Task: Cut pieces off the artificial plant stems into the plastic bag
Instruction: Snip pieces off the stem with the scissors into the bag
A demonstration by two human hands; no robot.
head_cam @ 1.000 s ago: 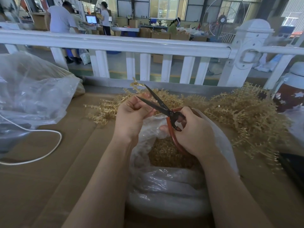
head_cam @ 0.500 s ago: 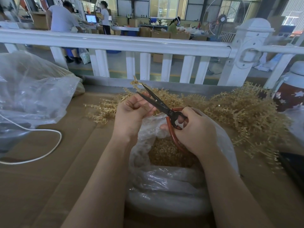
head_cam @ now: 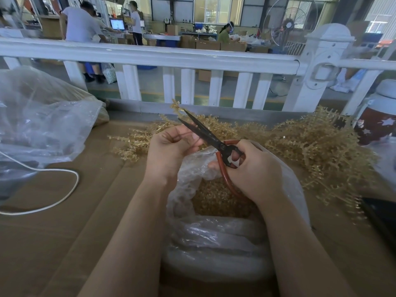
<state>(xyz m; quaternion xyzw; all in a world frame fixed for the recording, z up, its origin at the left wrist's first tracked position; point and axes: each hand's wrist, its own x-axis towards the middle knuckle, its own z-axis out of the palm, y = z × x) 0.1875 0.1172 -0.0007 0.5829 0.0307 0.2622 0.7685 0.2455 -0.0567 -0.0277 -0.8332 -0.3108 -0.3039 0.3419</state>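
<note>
Head view shows the plastic bag point(head_cam: 225, 232) below both fingers part-filled with cuttings, left hand point(head_cam: 171, 151) pinching a stem point(head_cam: 177, 108), right hand point(head_cam: 252, 168) gripping scissors point(head_cam: 205, 133); beyond, a big stem pile point(head_cam: 310, 142) looks uncut.

The left hand point(head_cam: 171, 151) covers most of the stem point(head_cam: 177, 107) it holds; only the far tip shows. The right hand point(head_cam: 252, 170) hides the scissors' point(head_cam: 211, 138) lower handle loop. The right edge crops a starred jar point(head_cam: 379, 116) and a dark object point(head_cam: 383, 215).
</note>
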